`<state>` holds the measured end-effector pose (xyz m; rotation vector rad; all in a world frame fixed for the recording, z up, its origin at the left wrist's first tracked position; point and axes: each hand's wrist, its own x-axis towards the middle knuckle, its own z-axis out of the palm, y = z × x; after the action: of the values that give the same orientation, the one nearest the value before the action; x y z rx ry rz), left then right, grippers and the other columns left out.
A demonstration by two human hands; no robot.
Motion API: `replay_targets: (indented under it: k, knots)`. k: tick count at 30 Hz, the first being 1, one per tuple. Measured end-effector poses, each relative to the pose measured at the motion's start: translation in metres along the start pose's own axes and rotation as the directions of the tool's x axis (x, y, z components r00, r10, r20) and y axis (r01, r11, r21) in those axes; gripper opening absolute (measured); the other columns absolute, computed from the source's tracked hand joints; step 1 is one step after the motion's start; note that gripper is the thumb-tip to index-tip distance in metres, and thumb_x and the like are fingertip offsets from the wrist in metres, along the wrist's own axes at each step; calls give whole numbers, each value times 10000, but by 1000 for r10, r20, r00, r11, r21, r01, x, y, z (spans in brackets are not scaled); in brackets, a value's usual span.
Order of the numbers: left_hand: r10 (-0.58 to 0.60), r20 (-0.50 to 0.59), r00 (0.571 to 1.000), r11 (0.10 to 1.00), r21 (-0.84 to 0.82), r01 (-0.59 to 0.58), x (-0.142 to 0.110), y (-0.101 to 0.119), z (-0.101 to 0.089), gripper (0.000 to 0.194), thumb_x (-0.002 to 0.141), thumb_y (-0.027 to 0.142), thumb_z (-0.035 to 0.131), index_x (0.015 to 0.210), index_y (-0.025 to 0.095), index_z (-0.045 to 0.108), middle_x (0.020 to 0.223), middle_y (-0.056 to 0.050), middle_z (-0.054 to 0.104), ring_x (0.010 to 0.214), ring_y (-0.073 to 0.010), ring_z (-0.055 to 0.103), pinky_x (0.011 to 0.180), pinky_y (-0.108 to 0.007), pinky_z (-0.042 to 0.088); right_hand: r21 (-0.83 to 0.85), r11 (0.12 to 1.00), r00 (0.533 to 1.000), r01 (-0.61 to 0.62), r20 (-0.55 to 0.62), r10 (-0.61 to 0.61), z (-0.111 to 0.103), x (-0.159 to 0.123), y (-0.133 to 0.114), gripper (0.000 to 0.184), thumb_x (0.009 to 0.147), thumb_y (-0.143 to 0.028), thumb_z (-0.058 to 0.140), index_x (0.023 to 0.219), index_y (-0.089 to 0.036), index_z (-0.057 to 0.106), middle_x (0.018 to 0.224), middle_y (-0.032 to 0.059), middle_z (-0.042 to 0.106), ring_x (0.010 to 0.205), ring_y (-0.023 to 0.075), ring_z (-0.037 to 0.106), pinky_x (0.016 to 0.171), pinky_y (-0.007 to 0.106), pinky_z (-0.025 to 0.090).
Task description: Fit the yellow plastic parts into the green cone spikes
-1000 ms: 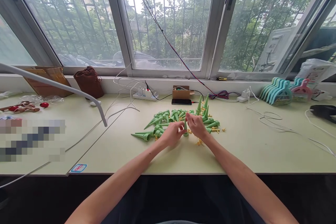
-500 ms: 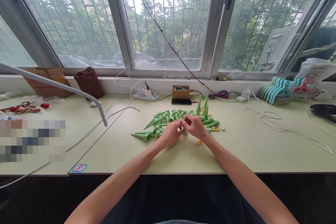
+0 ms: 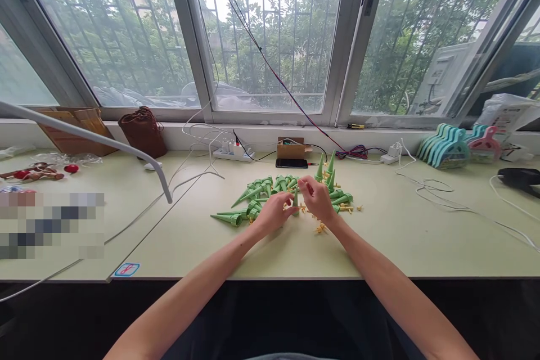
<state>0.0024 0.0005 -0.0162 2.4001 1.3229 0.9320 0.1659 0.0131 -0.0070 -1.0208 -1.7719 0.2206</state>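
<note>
My left hand is closed on the lower part of a green plastic watering spike, which stands tip up on the table. Just right of that spike is my right hand, its thumb and fingertips pinched near the tip; whatever they hold, if anything, is too small to make out. A pile of green spikes lies around and behind both hands. Several more spikes stand upright behind my right hand. Small yellow plastic pieces are scattered below and beside my right hand.
A phone lies before a small cardboard box at the back. A grey curved arm juts in from the left. White cables cross the table at right, near teal hangers. Wooden toys with red balls lie far left.
My right hand has drawn up and to the right, away from my left hand. The spike between them now shows, upright. My left hand has stayed almost in place.
</note>
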Motion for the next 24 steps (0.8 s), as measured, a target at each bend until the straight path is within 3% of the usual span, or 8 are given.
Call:
replay_targets:
  k: [5,10,12,19,24]
  knots:
    - [-77,-150,986,993,-99,62,2,9,-9,386,917,475,402,846,176,635,773,-16,653,546,-104,505,586,-228,393,-50,999,998,5,-61,-8,-2,3,6,391,968,-431,354,701,-188,504,531,-40,386,490,111,341,526,241,290]
    - [-237,-368,899,968,-164,189,4,6,-17,362,913,468,393,793,183,582,714,4,627,454,-86,448,529,-232,374,-83,996,998,18,-55,-23,-1,3,11,395,961,-409,379,630,-197,416,520,-42,348,493,113,309,519,247,269]
    - [-271,-385,882,959,-192,211,5,2,-17,328,891,452,440,771,181,581,719,-6,639,491,-100,493,561,-238,402,-91,996,998,17,-52,-22,0,3,11,397,960,-407,381,623,-199,403,516,-42,345,490,113,301,519,249,267]
    - [-276,-374,885,958,-186,220,6,-5,-12,258,863,395,483,791,183,610,727,-30,660,661,-156,599,647,-262,450,-101,995,999,9,-46,-14,-1,4,12,404,960,-413,378,617,-201,398,504,-39,352,475,114,293,512,254,265]
    - [-233,-285,930,972,-102,212,5,-3,-15,178,813,301,534,739,180,642,720,-20,667,634,-141,584,646,-256,439,-100,995,999,13,-46,-18,-1,4,11,394,958,-401,383,617,-203,396,503,-38,353,474,115,293,510,255,261]
